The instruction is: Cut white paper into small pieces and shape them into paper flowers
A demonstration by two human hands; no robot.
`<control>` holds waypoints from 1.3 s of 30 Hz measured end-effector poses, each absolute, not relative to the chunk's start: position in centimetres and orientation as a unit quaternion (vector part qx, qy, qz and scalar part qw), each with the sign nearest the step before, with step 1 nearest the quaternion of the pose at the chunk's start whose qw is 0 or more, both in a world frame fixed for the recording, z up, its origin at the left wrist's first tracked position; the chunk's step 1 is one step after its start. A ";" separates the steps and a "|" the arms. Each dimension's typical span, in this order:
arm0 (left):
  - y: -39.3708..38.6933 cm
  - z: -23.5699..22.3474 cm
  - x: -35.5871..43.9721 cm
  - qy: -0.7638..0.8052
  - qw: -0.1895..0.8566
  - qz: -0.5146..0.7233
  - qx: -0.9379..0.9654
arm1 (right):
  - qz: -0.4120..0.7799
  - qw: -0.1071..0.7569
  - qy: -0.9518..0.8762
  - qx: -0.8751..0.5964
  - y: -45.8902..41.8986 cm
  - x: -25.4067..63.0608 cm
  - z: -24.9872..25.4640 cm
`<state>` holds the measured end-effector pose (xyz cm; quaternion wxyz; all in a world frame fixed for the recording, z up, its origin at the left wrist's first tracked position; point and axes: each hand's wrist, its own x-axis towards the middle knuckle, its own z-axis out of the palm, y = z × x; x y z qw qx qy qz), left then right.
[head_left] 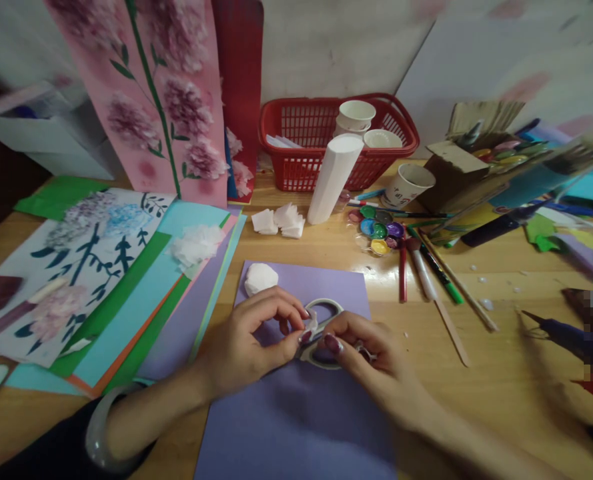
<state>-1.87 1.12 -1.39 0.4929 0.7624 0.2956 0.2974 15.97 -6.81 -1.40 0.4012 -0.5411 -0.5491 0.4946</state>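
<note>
My left hand (263, 330) pinches a small, crumpled piece of white tissue paper (313, 322) between thumb and fingers. Close against it, the fingertips of my right hand (369, 350) are pressed together at the right side of the same piece; exactly how much they grip is hidden. Under both hands lies a pair of scissors (326, 305) with pale grey handles, its blades mostly covered. The scissors rest on a purple sheet of paper (296, 427). A rounded white paper ball (261, 278) sits on that sheet's far left corner, just beyond my left hand.
White paper squares (291, 220) and an upright white roll (335, 180) stand beyond the sheet, before a red basket (296, 167). Paint pots (379, 230), brushes (421, 270) and a glue gun (561, 333) are rightward. Coloured papers (126, 300) spread left.
</note>
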 end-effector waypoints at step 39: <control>0.9 -1.8 -1.5 0.394 0.607 0.323 0.611 | 0.512 0.441 -0.508 -0.534 -6.6 15.8 -1.3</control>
